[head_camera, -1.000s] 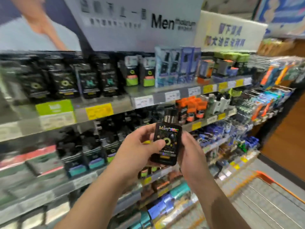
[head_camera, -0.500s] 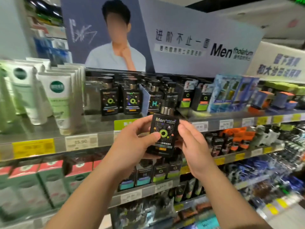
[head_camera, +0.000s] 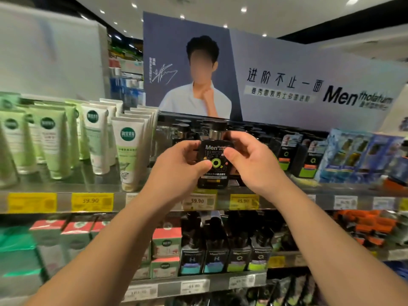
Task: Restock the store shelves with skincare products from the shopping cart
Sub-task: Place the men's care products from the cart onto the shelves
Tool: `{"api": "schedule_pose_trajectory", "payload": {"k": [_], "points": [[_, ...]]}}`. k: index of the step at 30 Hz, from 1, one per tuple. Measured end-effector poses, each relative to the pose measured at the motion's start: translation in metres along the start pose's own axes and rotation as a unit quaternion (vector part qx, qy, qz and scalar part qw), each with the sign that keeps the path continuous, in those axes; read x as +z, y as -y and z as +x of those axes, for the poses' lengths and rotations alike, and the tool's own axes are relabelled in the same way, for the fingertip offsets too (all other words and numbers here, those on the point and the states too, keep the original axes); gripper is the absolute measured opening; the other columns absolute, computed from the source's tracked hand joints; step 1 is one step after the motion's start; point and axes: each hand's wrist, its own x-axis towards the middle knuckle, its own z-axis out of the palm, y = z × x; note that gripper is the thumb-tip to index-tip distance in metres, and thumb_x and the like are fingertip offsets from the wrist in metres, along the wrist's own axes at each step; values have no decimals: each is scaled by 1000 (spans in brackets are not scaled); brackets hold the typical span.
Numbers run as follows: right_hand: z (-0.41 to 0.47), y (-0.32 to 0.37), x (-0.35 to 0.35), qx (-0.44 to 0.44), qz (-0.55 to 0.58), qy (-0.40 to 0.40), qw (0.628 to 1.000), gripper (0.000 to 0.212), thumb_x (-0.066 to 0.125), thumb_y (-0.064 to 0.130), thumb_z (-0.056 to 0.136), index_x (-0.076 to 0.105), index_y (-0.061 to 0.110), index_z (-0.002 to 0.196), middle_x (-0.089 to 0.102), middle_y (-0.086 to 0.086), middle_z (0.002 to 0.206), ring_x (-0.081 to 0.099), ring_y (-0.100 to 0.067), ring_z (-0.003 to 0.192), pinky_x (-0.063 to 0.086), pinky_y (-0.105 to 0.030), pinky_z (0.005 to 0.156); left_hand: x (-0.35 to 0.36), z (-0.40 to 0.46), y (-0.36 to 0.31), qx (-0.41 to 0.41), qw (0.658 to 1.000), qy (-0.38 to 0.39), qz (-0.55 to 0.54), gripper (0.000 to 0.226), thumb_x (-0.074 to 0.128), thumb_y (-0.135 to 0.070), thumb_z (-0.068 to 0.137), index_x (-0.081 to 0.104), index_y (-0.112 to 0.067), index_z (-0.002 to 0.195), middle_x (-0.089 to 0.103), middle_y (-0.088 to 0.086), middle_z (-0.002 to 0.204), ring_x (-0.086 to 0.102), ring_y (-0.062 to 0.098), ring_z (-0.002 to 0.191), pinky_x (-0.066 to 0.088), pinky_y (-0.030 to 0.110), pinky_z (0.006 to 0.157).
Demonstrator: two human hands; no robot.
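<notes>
Both hands, left (head_camera: 181, 171) and right (head_camera: 254, 161), gripped bottle (head_camera: 213, 166) frame centre, label forward, for upright placement on shelf (head_camera: 154, 202).

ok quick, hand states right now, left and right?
Left hand: holding the black Mentholatum bottle, thumb across its label.
Right hand: holding the same bottle, thumb on its upper front.

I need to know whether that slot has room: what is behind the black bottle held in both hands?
Behind the black bottle, held by the left hand and right hand, dark bottles stand on the top shelf. The bottle and hands cover the spot directly behind.
</notes>
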Motion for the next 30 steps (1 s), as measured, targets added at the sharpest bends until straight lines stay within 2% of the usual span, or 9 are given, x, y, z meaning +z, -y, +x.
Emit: {"api": "schedule_pose_trajectory", "payload": {"k": [2, 5, 8, 9, 12, 19, 24, 28, 30], "points": [[12, -1, -3, -14, -21, -7, 1000, 30, 67, 22, 100, 64, 31, 128, 71, 14, 111, 68, 2, 96, 55, -18, 82, -1, 10, -4, 12, 999, -11, 33, 42, 78, -32, 83, 70, -34, 124, 77, -19, 103, 73, 4, 98, 56, 41, 99], [27, -1, -10, -35, -94, -29, 995, 30, 77, 26, 92, 69, 25, 121, 64, 8, 114, 66, -10, 100, 51, -20, 90, -3, 24, -10, 31, 996, -25, 81, 39, 77, -24, 89, 71, -37, 125, 77, -21, 102, 72, 0, 96, 57, 38, 98], [38, 1, -13, -55, -163, -44, 984, 33, 79, 25, 90, 71, 17, 122, 60, 4, 113, 61, -12, 100, 41, -3, 80, -1, 33, -13, 40, 988, -45, 139, 41, 77, -26, 90, 70, -38, 129, 77, -19, 105, 71, -3, 97, 56, 34, 98], [40, 2, -12, -56, -176, -47, 982, 35, 78, 23, 91, 71, 15, 124, 58, 4, 114, 59, -12, 101, 40, -4, 81, 0, 35, -12, 43, 986, -50, 154, 43, 77, -27, 90, 69, -37, 131, 78, -17, 107, 70, -2, 98, 57, 33, 98], [46, 0, -5, -51, -217, -49, 974, 42, 77, 25, 92, 68, 14, 131, 57, 5, 117, 56, -13, 110, 39, -19, 95, 5, 40, -8, 45, 979, -57, 190, 43, 76, -26, 92, 69, -29, 133, 77, -8, 115, 71, 5, 105, 55, 32, 100], [48, -16, 16, 1, -269, -33, 963, 44, 73, 24, 96, 64, 16, 138, 57, -1, 133, 55, -18, 122, 33, -21, 96, 17, 50, 13, -5, 962, -81, 261, 26, 67, -31, 98, 76, -21, 121, 78, 5, 109, 71, 24, 104, 58, 42, 95], [48, -23, 27, 4, -316, -39, 948, 39, 68, 20, 100, 64, 15, 138, 56, 0, 134, 55, -19, 124, 37, -23, 98, 24, 51, 19, -19, 960, -81, 269, 30, 65, -32, 101, 73, -17, 126, 75, 6, 120, 68, 24, 114, 53, 37, 99], [44, -28, 33, -33, -385, -54, 921, 33, 61, 25, 103, 65, 15, 135, 58, 0, 129, 45, -22, 127, 46, -39, 105, 26, 51, 22, -20, 964, -84, 252, 30, 65, -32, 100, 74, -17, 125, 74, 5, 122, 67, 22, 115, 53, 34, 97], [42, -31, 34, -47, -432, -67, 898, 33, 59, 29, 104, 66, 18, 134, 59, 1, 127, 39, -23, 126, 44, -41, 104, 27, 52, 22, -17, 965, -83, 250, 31, 66, -33, 100, 73, -18, 126, 74, 4, 122, 68, 21, 113, 53, 33, 95]]}}
